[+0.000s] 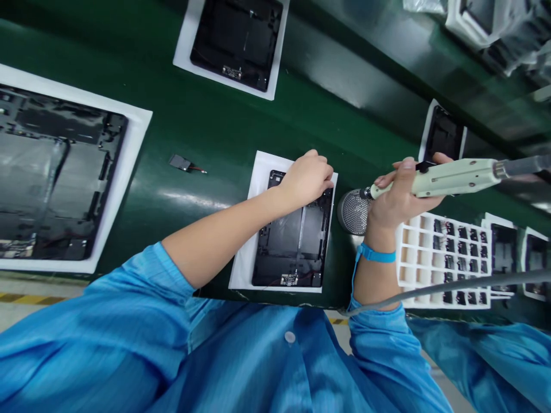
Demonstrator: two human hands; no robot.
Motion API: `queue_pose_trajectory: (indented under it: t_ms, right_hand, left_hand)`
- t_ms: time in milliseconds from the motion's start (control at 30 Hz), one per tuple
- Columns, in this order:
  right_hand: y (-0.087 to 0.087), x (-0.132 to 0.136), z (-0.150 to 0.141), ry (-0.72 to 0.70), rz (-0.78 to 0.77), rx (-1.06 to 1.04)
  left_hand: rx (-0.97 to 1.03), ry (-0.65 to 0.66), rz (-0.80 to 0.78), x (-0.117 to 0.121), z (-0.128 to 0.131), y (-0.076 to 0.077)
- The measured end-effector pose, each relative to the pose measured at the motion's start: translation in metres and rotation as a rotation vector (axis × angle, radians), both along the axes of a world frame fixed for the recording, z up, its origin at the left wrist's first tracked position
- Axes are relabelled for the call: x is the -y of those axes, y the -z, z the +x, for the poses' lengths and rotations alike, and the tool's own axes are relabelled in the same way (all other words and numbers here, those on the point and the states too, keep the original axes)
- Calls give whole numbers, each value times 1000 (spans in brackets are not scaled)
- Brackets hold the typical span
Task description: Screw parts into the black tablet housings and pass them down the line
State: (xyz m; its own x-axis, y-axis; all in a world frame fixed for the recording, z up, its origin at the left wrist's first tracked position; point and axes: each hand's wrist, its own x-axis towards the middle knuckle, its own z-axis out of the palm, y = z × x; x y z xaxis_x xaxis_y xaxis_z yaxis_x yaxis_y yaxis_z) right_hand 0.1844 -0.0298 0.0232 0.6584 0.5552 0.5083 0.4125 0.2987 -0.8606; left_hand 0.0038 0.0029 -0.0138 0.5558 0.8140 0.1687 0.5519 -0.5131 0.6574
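Our right hand grips the electric screwdriver right of the tablet housing, whose long axis runs near-to-far beneath our closer left hand, its curled fingers holding what we cannot tell.

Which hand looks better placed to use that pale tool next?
Probably the right hand: it grips the pale tool, which points toward the round mesh-topped object. The left hand is over the black panel; whether it holds anything is hidden.
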Motion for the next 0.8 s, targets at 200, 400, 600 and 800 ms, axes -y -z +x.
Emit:
queue_pose_trajectory:
  t_ms: [200, 400, 600, 800]
  right_hand:
    - [-32, 8, -37, -86, 170, 15]
    - [-20, 6, -68, -261, 22, -54]
    - [-8, 3, -68, -275, 40, -22]
    - [-3, -1, -64, -307, 53, -45]
  left_hand:
    - [37, -6, -52, -5, 0, 2]
    - [26, 1, -54, -8, 3, 2]
    - [-7, 28, -51, -8, 4, -3]
    - [18, 17, -41, -7, 3, -2]
